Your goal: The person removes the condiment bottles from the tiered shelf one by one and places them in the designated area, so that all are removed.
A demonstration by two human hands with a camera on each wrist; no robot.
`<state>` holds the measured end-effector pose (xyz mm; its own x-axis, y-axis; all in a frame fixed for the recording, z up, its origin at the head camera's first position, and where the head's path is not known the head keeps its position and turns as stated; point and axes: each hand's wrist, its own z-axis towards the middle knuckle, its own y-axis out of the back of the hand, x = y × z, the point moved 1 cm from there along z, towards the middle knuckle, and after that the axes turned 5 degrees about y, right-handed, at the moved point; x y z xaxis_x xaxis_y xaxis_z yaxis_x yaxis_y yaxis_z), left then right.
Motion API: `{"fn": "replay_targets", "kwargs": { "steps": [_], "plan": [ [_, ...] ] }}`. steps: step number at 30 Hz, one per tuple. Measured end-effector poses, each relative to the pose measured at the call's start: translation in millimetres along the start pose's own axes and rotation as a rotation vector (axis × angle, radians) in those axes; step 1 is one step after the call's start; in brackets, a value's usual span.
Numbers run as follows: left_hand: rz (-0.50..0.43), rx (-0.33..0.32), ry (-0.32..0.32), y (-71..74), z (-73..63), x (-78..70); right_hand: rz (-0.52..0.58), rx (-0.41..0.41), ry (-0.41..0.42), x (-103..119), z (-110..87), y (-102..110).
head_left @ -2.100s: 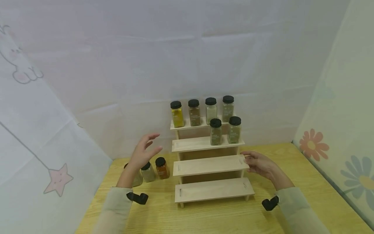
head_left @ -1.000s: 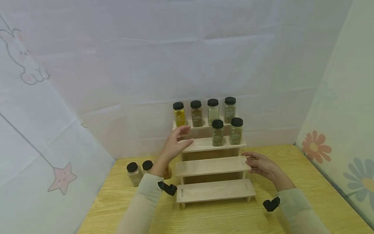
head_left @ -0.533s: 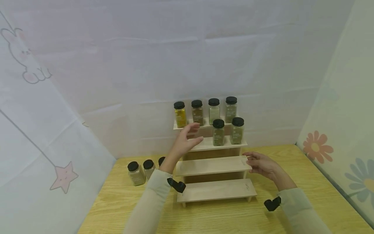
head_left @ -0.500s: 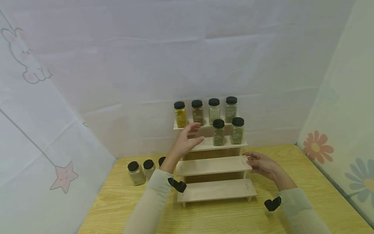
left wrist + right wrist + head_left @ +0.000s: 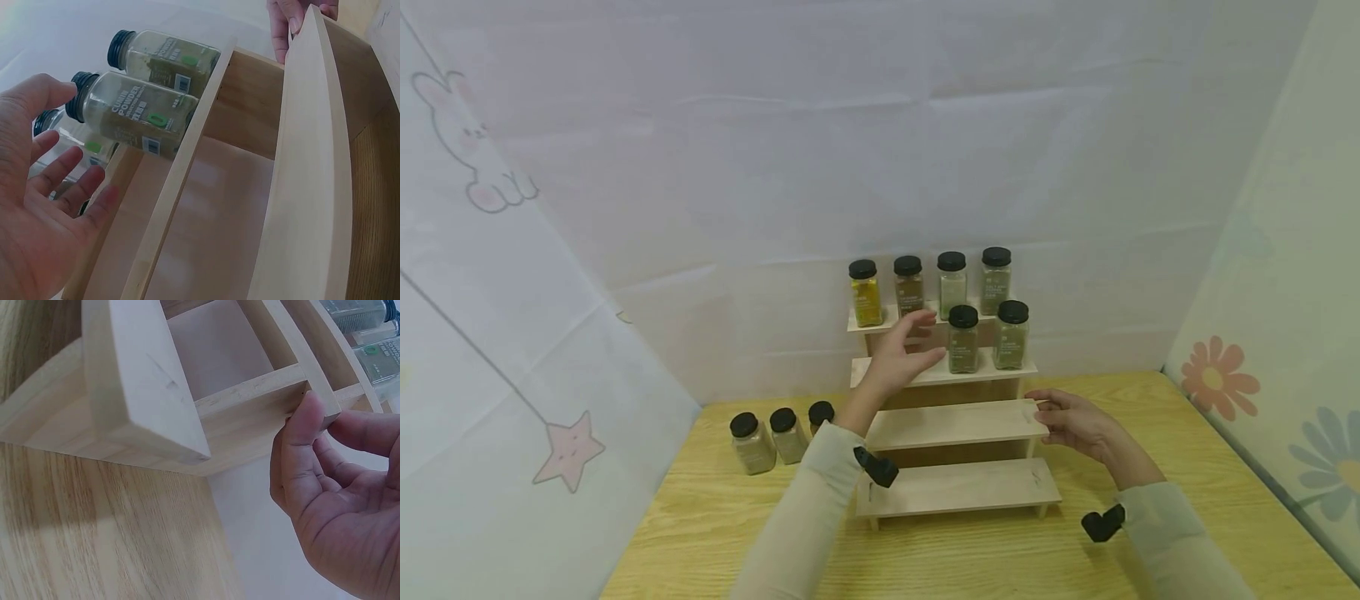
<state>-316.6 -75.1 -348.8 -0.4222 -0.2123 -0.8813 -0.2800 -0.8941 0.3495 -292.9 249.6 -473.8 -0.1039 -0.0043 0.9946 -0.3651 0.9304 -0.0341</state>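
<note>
A wooden tiered spice rack stands on the table, with black-lidded spice jars on its two upper shelves. My left hand is just left of the cumin powder jar on the second shelf from the top. In the left wrist view its thumb and fingers are spread near that jar's black lid and hold nothing. My right hand pinches the right end of the shelf below; in the right wrist view, thumb and fingers meet at the board's corner. Another green-brown spice jar stands right of the cumin.
Several jars line the top shelf, among them a yellow one. Left of the rack, a pale jar, a second pale jar and a partly hidden jar stand on the wooden table. White cloth hangs behind.
My left hand has moved from above the jars on the table, rightward across the rack to beside the cumin powder jar. The right hand keeps its place at the shelf end.
</note>
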Motion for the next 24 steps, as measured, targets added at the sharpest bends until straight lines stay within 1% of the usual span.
{"fn": "replay_targets", "kwargs": {
  "steps": [3,6,12,19,24],
  "plan": [
    [0.007,0.0,-0.007,-4.5,4.7,4.6,0.0,0.003,0.002,0,-0.4,0],
    [-0.004,0.009,-0.005,-7.7,7.9,6.1,0.0,0.004,0.002,0,-0.7,-1],
    [-0.034,0.032,0.017,-11.9,12.2,4.6,0.01,-0.001,0.0,0,-0.6,0],
    [0.006,-0.014,0.035,-18.9,31.0,38.3,0.017,-0.003,-0.004,0,-0.5,0],
    [-0.012,-0.012,0.055,-22.3,33.9,39.8,0.012,-0.004,-0.003,0,-0.8,-1]
  ]
}}
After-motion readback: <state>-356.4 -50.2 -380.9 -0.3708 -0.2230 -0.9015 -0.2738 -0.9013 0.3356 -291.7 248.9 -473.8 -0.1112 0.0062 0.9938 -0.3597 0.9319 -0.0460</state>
